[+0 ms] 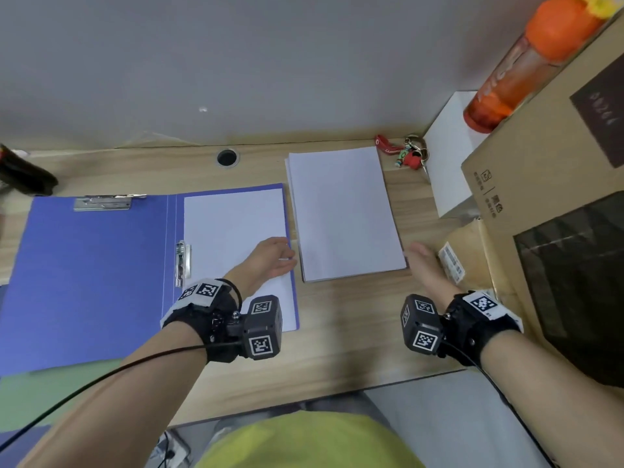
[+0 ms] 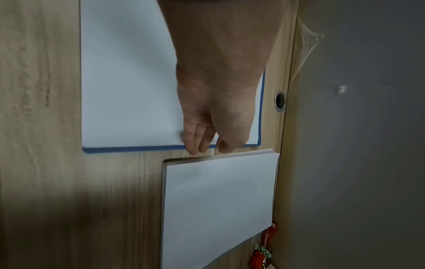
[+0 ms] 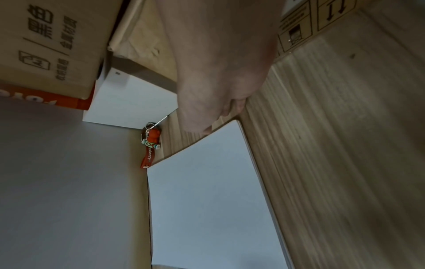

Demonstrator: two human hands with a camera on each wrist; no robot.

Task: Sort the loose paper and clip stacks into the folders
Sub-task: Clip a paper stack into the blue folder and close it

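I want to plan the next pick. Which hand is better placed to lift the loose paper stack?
Probably the right hand: it is open at the near right corner of the paper stack. The left hand lies over the sheet in the blue folder.

An open blue plastic folder (image 1: 94, 271) lay flat on the left, a metal clip (image 1: 106, 201) at its far edge, white sheets (image 1: 233, 238) on its right half. Just right lay a loose white paper stack (image 1: 344, 211), slightly fanned.
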